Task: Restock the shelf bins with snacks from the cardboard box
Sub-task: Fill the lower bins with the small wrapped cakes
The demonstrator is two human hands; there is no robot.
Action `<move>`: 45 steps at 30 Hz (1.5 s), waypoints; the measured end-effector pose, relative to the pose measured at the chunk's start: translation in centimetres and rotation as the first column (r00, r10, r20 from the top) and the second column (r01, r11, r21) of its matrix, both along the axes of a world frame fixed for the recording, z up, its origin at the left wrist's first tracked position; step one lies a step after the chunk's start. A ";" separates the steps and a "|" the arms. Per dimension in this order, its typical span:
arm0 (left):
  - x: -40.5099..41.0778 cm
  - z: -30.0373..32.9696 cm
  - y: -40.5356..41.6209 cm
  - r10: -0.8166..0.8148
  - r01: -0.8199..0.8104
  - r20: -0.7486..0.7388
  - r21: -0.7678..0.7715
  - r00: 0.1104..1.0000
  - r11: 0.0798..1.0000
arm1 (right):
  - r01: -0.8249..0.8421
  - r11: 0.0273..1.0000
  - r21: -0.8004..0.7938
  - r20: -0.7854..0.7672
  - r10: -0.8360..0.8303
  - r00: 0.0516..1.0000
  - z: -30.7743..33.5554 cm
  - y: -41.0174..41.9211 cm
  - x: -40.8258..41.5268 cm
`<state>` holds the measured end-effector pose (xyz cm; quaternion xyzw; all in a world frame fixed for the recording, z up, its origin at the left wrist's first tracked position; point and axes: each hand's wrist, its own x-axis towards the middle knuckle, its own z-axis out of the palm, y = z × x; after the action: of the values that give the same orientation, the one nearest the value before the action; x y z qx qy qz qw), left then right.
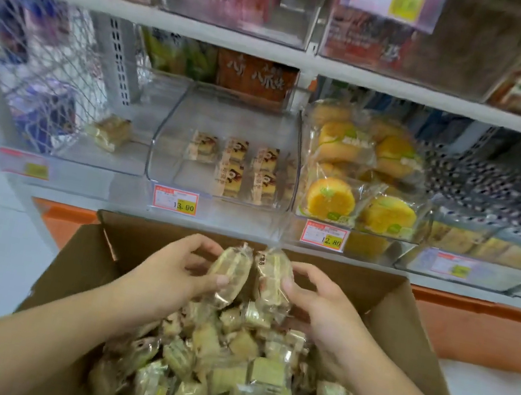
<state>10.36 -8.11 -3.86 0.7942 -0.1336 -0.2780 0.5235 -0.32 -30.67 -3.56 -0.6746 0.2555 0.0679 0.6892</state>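
Snacks fill the cardboard box (412, 314) below the shelf bins (225, 152); left hand (176, 273) grips one wrapped cake (228, 275), right hand (324, 302) grips another wrapped cake (272, 279), both raised above the pile.

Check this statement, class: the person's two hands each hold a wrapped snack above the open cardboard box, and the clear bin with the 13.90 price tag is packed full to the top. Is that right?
Not quite. The head view shows the clear bin above the 13.90 price tag nearly empty, with only a few packets lying on its floor. The rest stands: the left hand and right hand each hold a wrapped snack above the cardboard box.
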 end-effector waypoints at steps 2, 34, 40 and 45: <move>-2.0 2.7 0.7 0.036 -0.039 -0.034 -0.104 0.999 0.994 | 0.025 0.998 0.065 0.083 -0.030 0.996 2.6 1.7 -0.8; -0.6 7.6 2.5 0.197 -0.286 -0.309 -0.275 0.930 0.918 | -0.092 0.833 -0.546 0.220 0.248 0.944 7.6 6.7 0.5; -0.4 7.2 3.3 0.252 -0.313 -0.261 -0.232 0.932 0.921 | -0.014 0.649 -0.761 0.332 0.408 0.850 8.3 7.8 1.1; 0.3 6.9 4.7 0.226 -0.273 -0.237 -0.190 0.945 0.943 | -0.085 0.738 -0.670 0.351 0.415 0.840 7.4 7.9 2.1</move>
<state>10.63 -3.39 3.00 0.7077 -0.0046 -0.2755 0.6506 1.74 -22.72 3.88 -0.8892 -0.0113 -0.0952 0.4475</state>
